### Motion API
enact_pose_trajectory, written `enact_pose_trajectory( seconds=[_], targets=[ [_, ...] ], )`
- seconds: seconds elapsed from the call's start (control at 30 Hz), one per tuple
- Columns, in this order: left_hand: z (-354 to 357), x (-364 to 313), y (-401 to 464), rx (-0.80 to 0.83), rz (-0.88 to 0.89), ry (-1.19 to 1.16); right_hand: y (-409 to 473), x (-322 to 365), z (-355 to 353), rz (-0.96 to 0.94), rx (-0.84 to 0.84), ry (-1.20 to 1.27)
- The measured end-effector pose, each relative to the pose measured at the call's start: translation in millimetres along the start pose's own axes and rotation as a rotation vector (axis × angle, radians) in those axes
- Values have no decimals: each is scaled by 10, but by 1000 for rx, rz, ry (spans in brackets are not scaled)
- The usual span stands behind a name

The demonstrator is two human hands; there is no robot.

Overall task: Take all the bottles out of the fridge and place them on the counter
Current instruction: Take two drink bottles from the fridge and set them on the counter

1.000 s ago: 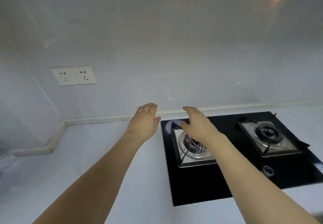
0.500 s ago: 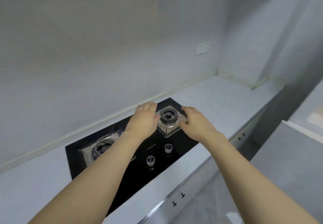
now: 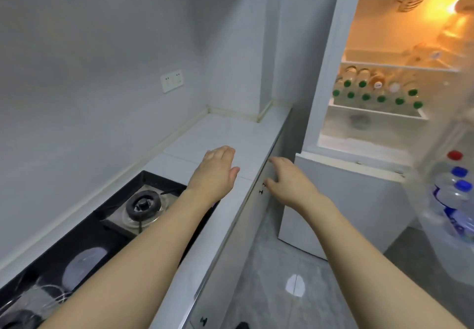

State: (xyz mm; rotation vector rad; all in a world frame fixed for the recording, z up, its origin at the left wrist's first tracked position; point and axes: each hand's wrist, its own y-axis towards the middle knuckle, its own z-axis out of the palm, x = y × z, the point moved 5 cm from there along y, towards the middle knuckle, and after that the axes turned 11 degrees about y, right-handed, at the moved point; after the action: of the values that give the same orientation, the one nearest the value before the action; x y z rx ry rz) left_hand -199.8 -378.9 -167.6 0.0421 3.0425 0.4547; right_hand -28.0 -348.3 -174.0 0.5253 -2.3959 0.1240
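Left hand outstretched palm-down above counter, right hand beside it, fingers open, empty

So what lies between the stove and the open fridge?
In the head view, only bare white counter runs from the stove toward the fridge; the left hand hovers over it, empty.

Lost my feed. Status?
Left hand and right hand both open, empty. Green-capped bottles on shelf in open fridge. Counter bare near fridge. Nothing blocking.
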Motion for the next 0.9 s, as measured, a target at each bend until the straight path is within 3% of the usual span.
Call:
enact_pose_trajectory(
  seconds=[0.5, 0.9],
  targets=[
    [763, -707, 2231, 18, 271, -104, 1309, -1172, -863, 246, -222, -31],
    [813, -1730, 3507, -51, 506, -216, 1727, -1963, -1852, 395, -392, -60]
  ],
)
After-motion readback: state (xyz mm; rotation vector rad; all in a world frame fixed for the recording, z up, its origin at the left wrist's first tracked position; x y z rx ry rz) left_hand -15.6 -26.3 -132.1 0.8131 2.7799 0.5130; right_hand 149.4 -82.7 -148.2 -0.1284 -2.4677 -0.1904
